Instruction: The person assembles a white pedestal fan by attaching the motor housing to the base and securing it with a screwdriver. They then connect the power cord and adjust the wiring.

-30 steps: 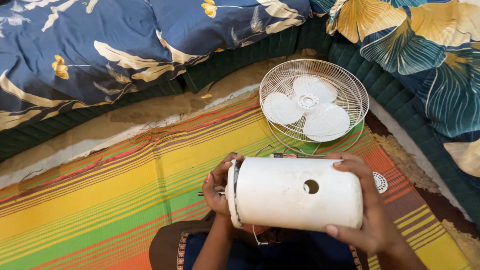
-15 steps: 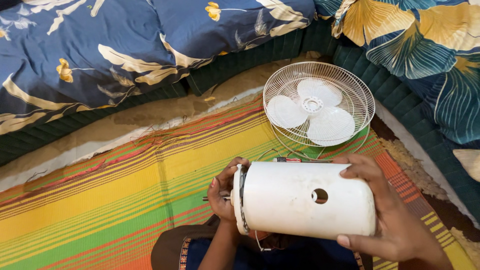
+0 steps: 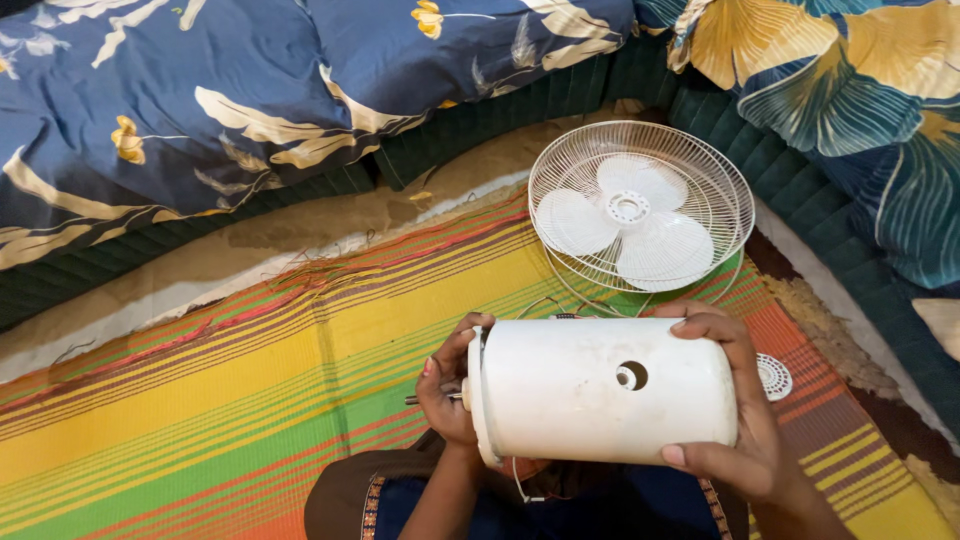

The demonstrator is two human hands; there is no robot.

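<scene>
I hold a white cylindrical fan motor housing [image 3: 590, 390] sideways over my lap; a round hole shows in its side. My right hand [image 3: 735, 410] wraps around its right end, thumb below and fingers over the top. My left hand [image 3: 447, 385] grips the left end, where a rim and a thin metal shaft stick out. Thin wires hang under the housing. Beyond it, on the mat, lies a white wire fan grille [image 3: 640, 208] with a white three-blade fan inside.
A striped mat [image 3: 230, 390] in yellow, green and orange covers the floor. A small white round cap [image 3: 773, 377] lies to the right of my right hand. Blue floral bedding [image 3: 220, 100] and dark green cushions [image 3: 800, 190] border the far side and right.
The housing has shifted slightly left and up in my hands, and its side hole has turned a little. The small round cap, hidden half a second ago, shows again.
</scene>
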